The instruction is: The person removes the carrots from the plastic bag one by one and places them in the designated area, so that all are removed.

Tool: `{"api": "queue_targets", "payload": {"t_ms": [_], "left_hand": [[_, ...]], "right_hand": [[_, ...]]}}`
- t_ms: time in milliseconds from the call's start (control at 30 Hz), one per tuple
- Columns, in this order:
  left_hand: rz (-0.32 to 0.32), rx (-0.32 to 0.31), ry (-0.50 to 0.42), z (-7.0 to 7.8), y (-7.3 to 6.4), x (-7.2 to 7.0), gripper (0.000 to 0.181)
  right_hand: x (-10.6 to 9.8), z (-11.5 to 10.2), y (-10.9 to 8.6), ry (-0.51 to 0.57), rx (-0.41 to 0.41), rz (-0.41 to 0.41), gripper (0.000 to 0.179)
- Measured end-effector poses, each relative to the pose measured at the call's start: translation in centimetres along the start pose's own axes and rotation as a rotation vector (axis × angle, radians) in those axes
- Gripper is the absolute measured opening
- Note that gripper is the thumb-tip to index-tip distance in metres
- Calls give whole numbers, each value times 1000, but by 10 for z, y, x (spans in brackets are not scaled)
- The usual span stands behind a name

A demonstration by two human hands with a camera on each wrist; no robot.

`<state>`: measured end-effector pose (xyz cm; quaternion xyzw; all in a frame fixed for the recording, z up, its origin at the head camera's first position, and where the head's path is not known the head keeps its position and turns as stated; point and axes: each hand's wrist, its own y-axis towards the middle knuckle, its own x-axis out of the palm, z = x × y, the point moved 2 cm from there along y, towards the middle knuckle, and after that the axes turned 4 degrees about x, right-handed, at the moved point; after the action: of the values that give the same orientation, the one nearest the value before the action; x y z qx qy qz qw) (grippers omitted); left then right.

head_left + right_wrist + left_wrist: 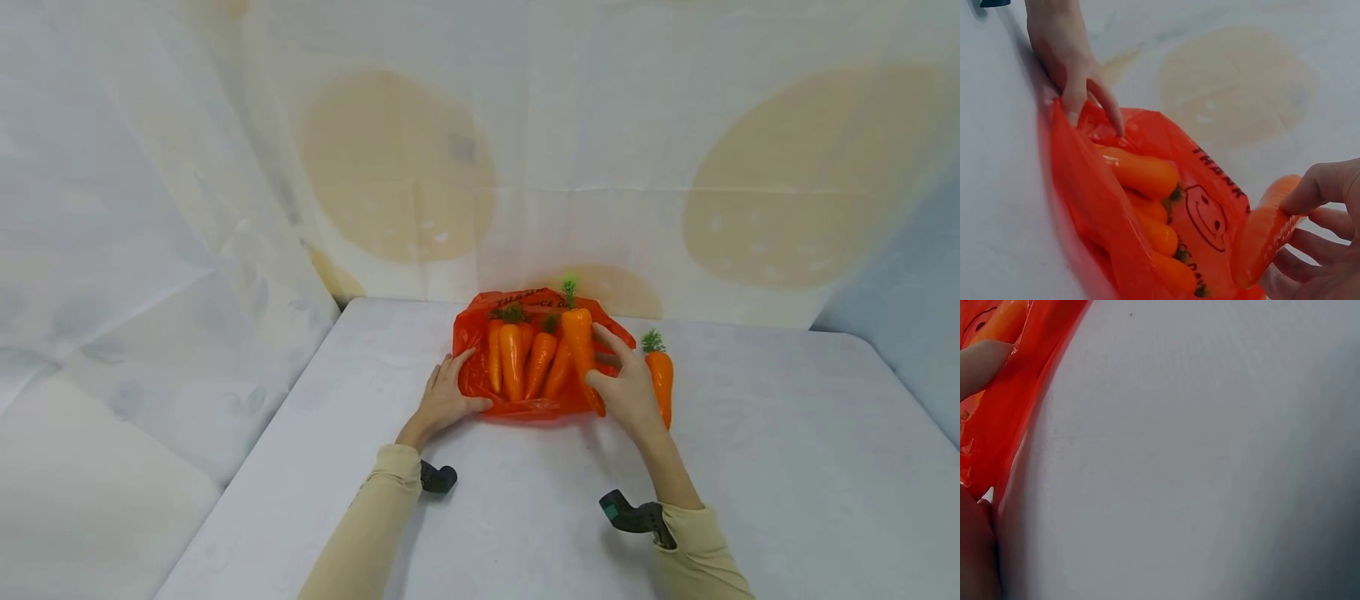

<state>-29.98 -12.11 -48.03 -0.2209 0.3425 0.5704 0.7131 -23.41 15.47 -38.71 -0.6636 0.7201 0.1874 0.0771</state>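
Observation:
A red plastic bag [543, 408] lies with its mouth towards me and several orange carrots [513, 358] with green tops inside. My left hand [444, 398] grips the bag's left rim, the plastic passing between thumb and fingers; the left wrist view shows only part of this hand. Between thumb and fingers of my right hand [628, 392] is another carrot [578, 333], upright with its green top uppermost, at the bag's right side. The right wrist view shows this carrot [1266, 234] pinched beside the bag's printed face.
One loose carrot [662, 379] lies on the white table [525, 517], right of the bag and partly behind my right hand. A pale cloth [570, 150] with tan patches hangs behind the table. Dark wrist mounts [633, 515] stick out from both sleeves.

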Motion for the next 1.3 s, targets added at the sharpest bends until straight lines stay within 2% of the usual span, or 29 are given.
{"api": "queue_targets", "payload": {"t_ms": [133, 433, 833, 1000, 1100, 1300], "left_hand": [[7, 11, -1, 1, 0, 1, 92], [-11, -3, 9, 2, 3, 3, 92], [-4, 13, -7, 4, 5, 5, 92], [-2, 15, -13, 4, 2, 4, 91], [-3, 11, -13, 4, 1, 2, 91], [-15, 20, -20, 7, 2, 2, 91]], "right_hand": [[-10, 2, 1, 40, -24, 19, 66], [-30, 5, -3, 17, 19, 58, 64], [-78, 30, -4, 8, 188, 185, 62], [-87, 41, -6, 19, 259, 239, 61], [-91, 60, -2, 23, 274, 276, 61], [-107, 138, 21, -25, 292, 329, 61]]}}
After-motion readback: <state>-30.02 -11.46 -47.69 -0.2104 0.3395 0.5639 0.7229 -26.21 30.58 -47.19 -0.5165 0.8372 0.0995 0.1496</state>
